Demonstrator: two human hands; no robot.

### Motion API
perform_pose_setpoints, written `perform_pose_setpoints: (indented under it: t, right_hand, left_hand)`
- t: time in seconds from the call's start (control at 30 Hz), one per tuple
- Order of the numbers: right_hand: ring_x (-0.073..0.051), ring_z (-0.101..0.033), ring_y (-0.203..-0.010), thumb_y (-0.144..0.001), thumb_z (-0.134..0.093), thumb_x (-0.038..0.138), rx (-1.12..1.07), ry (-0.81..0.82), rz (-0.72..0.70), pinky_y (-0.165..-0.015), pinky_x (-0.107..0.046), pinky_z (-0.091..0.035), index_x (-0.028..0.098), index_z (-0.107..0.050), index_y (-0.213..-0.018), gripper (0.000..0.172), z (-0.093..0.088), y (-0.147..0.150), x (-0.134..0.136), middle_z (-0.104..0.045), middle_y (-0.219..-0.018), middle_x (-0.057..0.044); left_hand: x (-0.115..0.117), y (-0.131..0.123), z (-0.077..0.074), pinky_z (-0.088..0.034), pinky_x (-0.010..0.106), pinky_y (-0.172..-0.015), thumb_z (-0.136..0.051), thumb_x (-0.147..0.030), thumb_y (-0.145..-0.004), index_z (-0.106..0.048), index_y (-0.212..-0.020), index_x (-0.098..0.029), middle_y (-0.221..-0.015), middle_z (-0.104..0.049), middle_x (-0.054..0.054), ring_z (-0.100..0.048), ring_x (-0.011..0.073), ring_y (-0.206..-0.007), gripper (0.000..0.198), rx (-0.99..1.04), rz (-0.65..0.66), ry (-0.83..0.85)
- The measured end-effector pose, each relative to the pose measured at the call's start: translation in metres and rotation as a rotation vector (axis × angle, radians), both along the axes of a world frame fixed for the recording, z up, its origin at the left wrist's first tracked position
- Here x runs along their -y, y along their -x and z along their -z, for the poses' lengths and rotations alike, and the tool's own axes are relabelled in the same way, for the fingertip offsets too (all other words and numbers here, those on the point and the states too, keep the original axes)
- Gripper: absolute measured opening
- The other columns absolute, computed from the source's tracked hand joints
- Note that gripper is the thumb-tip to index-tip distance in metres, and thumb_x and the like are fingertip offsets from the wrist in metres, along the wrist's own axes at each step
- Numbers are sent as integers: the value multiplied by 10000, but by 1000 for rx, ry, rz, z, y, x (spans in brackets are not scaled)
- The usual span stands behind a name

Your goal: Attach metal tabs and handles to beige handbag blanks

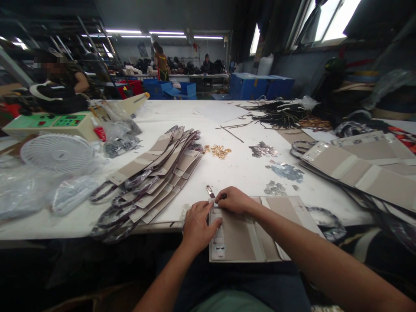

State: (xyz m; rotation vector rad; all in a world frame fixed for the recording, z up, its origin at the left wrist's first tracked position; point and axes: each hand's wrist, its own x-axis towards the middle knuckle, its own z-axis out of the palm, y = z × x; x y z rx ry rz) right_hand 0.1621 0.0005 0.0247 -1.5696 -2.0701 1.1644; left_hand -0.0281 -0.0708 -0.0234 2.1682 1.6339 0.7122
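Observation:
A beige bag panel (240,238) with pale strips across it lies at the table's front edge, partly over it. My left hand (199,225) rests on the panel's left edge, thumb and fingers apart. Near the upper left corner, my right hand (232,200) has its fingers pinched together at the panel; what they hold, if anything, is hidden. Just beyond the fingertips a small metal piece with a dark strap (209,190) sticks out. A metal plate (220,249) sits at the lower left corner. The panel's wrapped handle (326,222) shows at its right.
Stacked bag panels with wrapped handles lie left (159,173) and right (360,173). Gold hardware (221,151) and silver metal plates (286,171) are heaped beyond my hands. A white fan (56,152), a green-panelled machine (52,123) and dark straps (282,113) stand farther off. People work behind.

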Motion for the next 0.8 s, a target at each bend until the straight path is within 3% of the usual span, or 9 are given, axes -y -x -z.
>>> perform_pose_setpoints:
  t: [0.8]
  right_hand:
    - [-199, -700, -831, -800, -688, 218, -5, 17, -17, -737, -267, -477, 176, -828, -935, 199, 2, -1, 0, -803, -869, -43]
  left_hand:
    - [2, -1, 1, -442, 497, -1112, -744, -368, -854, -658, -1377, -283, -1376, -656, 75, -548, 303, -1319, 537, -17, -7, -10]
